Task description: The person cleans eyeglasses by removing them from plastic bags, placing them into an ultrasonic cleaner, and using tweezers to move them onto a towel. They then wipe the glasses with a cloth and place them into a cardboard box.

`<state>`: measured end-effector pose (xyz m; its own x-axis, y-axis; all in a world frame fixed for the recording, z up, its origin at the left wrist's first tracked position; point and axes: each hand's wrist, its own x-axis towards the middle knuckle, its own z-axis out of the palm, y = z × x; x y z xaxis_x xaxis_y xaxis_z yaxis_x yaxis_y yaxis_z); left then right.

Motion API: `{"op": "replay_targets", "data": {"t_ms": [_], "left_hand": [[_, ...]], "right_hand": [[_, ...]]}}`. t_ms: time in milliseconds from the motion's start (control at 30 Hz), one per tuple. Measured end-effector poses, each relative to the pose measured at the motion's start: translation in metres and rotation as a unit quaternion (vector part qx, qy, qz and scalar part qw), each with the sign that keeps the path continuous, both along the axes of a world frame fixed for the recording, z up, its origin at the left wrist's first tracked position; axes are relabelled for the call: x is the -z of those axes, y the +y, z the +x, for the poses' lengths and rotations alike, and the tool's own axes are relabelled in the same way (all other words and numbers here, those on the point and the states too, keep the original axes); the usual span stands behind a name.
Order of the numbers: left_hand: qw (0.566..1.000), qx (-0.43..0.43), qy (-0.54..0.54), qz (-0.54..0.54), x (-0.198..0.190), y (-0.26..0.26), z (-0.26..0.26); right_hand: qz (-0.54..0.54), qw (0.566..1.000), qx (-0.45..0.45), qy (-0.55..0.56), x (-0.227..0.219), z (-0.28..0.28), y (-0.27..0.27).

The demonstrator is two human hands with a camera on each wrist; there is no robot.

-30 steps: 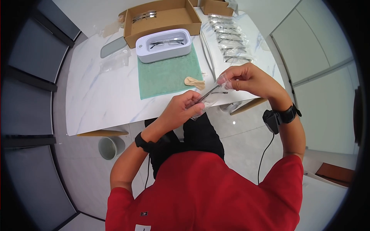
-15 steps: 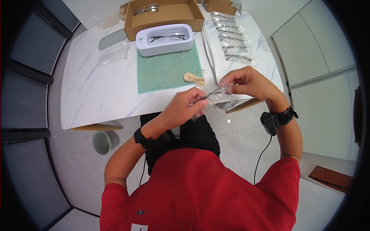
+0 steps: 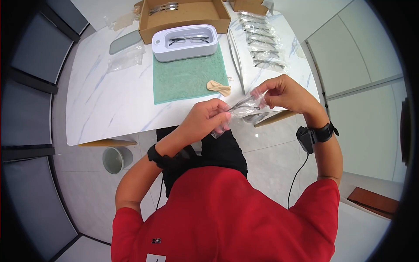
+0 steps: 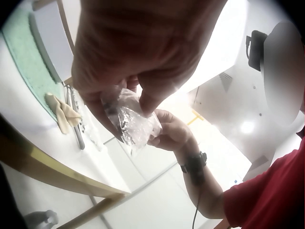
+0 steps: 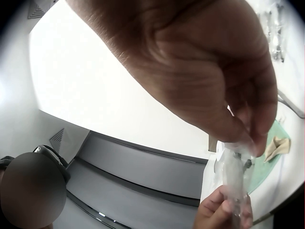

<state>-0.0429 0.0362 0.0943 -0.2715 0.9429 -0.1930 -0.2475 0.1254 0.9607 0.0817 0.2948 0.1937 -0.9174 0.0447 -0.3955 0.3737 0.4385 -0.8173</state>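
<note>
Over the table's near edge, my left hand grips one end of a clear plastic sleeve with a pair of glasses inside. Dark temples show through the film; the left fingers hide the rest of the frame. At the sleeve's other end, my right hand pinches the film between thumb and fingers. In the right wrist view, a dark temple tip lies just below those fingertips. Crumpled film spans both hands in the left wrist view.
A white ultrasonic cleaner holding glasses stands on a green towel, near beige finger cots. Several bagged glasses line the right side. Behind is a cardboard box; leftward lie a grey case and empty film.
Both hands stay on the sleeve. The sleeve has turned slightly between them, and more loose film now shows near the right hand. The head view has shifted a little.
</note>
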Motion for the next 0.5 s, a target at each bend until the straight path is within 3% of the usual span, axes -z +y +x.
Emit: {"op": "replay_targets", "data": {"t_ms": [267,500], "left_hand": [[0.998,-0.035,-0.048,0.036,0.0034,0.0016,-0.0003],[0.999,-0.011,-0.039,0.005,0.0072,-0.0007,-0.0027]], "right_hand": [[-0.056,0.997,0.043,0.020,-0.0012,-0.0016,-0.0070],[-0.059,0.997,0.040,0.032,0.0085,-0.0030,-0.0113]]}}
